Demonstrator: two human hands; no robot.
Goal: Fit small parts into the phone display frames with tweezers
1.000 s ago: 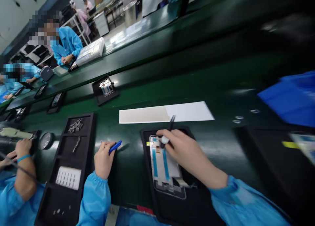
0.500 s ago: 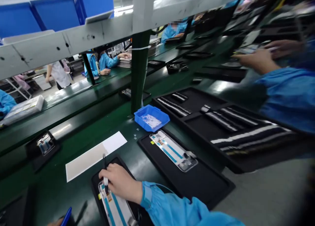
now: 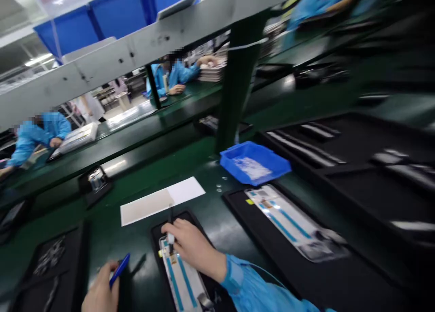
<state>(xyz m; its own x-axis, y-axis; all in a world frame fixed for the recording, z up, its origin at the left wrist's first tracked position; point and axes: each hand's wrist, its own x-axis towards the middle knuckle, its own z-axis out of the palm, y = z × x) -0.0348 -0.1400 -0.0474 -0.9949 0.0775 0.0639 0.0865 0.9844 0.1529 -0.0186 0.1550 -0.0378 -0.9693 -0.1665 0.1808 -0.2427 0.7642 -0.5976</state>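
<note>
My right hand (image 3: 194, 245) is closed on dark tweezers with a white grip (image 3: 170, 237). The prongs stick up, and the lower end meets the upper part of a phone frame (image 3: 181, 275) with blue strips. That frame lies on a black tray (image 3: 158, 232). At the bottom left, my left hand (image 3: 103, 288) is closed on a blue pen-like tool (image 3: 119, 270), its tip hidden. A second phone frame (image 3: 282, 221) with blue strips rests on another black tray (image 3: 251, 232) to the right.
A blue bin (image 3: 272, 164) of small white pieces stands by a green post (image 3: 234, 90). A white-and-beige card (image 3: 149, 207) lies behind my tray. Black part trays sit at left (image 3: 76, 266) and right (image 3: 353, 176). Co-workers sit across the bench.
The view has swung, shifting the bench scene rightward in the picture. My left hand now shows more fully with the blue tool. My right hand stays at the phone frame; a co-worker's hands left view.
</note>
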